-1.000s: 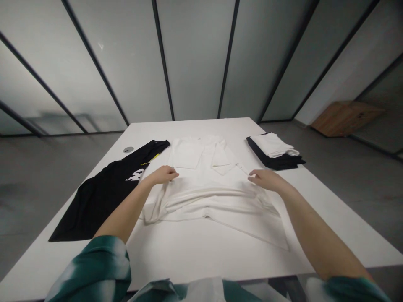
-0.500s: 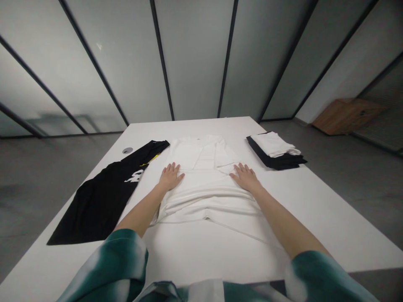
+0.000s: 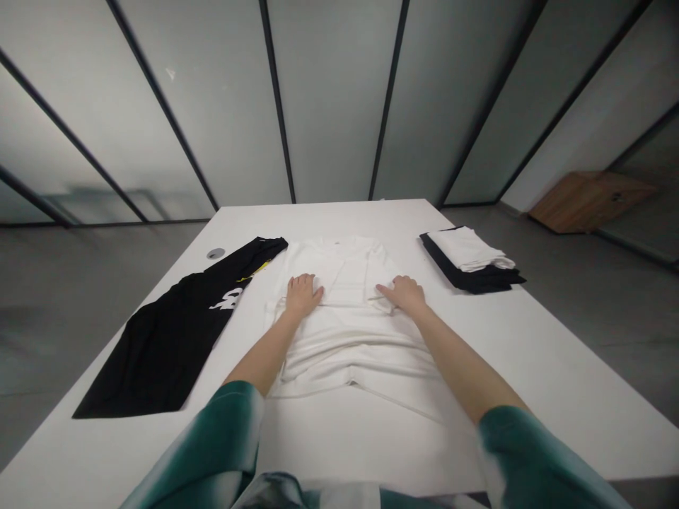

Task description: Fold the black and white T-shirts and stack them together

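A white shirt (image 3: 350, 318) lies spread on the white table in front of me, its lower part wrinkled in several ridges. My left hand (image 3: 303, 295) rests on the shirt's left side, palm down, thumb apart from the fingers. On the shirt's right side is my right hand (image 3: 406, 293), also palm down, its thumb pointing inward near a short hem edge. Neither hand visibly pinches the cloth. Between the hands, sleeve and fold lines show on the fabric.
At the left, a black shirt (image 3: 175, 332) with white and yellow print lies lengthwise. A stack of folded black and white clothes (image 3: 469, 258) sits at the right edge of the table (image 3: 552, 382). Behind it is a round grey disc (image 3: 215, 253) at the far left.
Both hands have moved inward, closer together, over the shirt. The fingers look less spread than before. The wrinkled lower part of the shirt appears slightly nearer to me.
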Motion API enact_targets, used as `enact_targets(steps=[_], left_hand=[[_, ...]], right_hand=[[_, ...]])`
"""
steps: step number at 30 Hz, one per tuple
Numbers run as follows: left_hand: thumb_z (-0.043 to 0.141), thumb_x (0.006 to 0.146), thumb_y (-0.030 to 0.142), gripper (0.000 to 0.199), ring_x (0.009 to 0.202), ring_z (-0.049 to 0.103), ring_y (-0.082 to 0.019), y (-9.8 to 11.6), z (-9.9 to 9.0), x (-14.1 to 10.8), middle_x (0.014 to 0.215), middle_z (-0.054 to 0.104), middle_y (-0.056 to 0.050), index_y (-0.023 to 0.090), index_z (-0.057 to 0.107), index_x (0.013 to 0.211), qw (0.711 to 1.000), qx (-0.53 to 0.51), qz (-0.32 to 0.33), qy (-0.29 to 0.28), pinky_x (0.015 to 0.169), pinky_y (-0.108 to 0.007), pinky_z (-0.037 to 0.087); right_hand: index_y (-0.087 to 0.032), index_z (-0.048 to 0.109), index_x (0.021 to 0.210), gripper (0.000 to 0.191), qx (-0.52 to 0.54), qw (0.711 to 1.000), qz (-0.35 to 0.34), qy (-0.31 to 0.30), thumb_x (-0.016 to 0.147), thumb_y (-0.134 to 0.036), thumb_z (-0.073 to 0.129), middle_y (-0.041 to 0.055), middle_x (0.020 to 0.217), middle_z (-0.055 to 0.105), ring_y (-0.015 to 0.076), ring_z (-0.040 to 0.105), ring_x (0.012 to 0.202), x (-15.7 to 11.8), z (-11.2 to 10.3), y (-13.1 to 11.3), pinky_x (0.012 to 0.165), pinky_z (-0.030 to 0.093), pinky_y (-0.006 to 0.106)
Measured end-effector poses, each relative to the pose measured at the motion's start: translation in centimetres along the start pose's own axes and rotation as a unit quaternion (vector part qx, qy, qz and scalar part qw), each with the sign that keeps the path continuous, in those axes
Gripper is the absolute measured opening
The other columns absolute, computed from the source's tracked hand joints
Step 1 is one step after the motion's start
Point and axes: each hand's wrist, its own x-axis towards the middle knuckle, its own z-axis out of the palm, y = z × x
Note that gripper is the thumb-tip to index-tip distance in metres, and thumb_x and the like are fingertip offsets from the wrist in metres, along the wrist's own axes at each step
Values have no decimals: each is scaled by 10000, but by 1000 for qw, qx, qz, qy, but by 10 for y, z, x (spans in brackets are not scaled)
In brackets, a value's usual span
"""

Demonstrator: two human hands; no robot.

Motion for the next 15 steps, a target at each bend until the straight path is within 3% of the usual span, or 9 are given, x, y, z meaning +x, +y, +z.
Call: enact_targets(steps=[3, 6, 8, 10, 15], left_hand=[[456, 943, 403, 429, 1269, 503, -268, -2, 10, 1, 1368, 578, -113, 183, 573, 1291, 1000, -17, -11, -3, 1105, -404, 354], [477, 934, 386, 383, 1244, 514, -263, -6, 12, 0, 1338, 592, -106, 188, 601, 1238, 1000, -27, -4, -1, 1091, -398, 367], [481, 933, 386, 370, 1240, 515, -263, -7, 12, 1, 1328, 595, -106, 194, 605, 1224, 999, -32, -6, 2, 1080, -395, 375], [482, 933, 385, 362, 1236, 516, -263, -7, 13, 1, 1322, 594, -106, 199, 605, 1218, 999, -37, -9, 3, 1066, -393, 384], [494, 925, 382, 351, 1229, 514, -265, -6, 15, 2, 1316, 591, -103, 205, 606, 1206, 999, -47, -14, 6, 1052, -396, 392]], right_hand=[[-92, 626, 1233, 533, 21, 1000, -1, -11, 891, -485, 512, 221, 1283, 616, 342, 575, 1183, 16, 11, -9, 968, 440, 432], [-110, 649, 1212, 433, 138, 990, -2, -21, 836, -291, 530, 183, 1235, 659, 300, 605, 1150, 36, 10, 2, 949, 462, 369], [-111, 669, 1164, 425, 277, 960, 45, 4, 777, -249, 561, 153, 1105, 708, 275, 651, 1045, 53, -1, 20, 865, 503, 329], [-108, 674, 1109, 405, 415, 900, 120, 51, 731, -233, 598, 115, 920, 722, 253, 676, 866, 71, -17, 43, 717, 532, 312], [-117, 630, 1090, 357, 512, 832, 171, 131, 893, -369, 472, 31, 665, 620, 175, 600, 597, 101, -43, 98, 553, 512, 279]])
